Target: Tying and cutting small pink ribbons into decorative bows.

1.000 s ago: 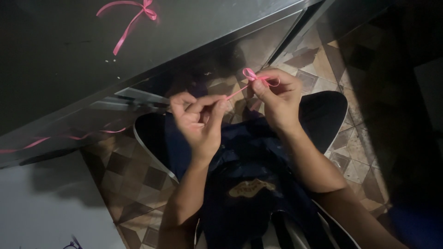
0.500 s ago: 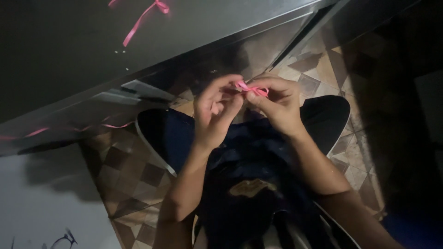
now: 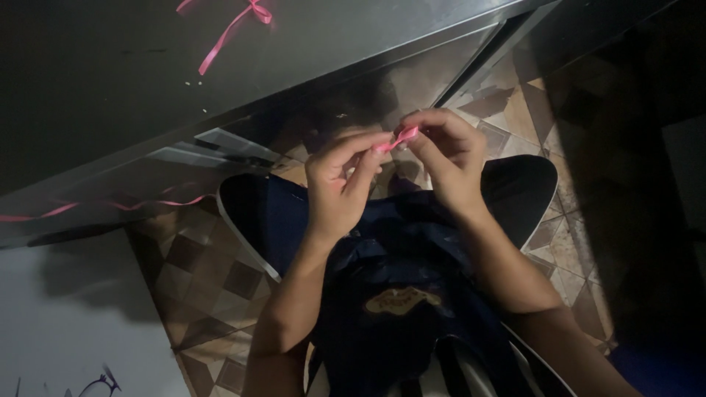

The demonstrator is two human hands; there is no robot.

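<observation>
We see bare forearms with no sleeves, both hands free of rings or gloves, and a dark navy garment [image 3: 401, 272] bearing a small oval gold-coloured emblem [image 3: 401, 300] on its front

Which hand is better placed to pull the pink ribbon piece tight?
Probably the right hand: its fingertips pinch the pink ribbon piece at its raised end. The left hand pinches only the lower end, more as a support.
</observation>
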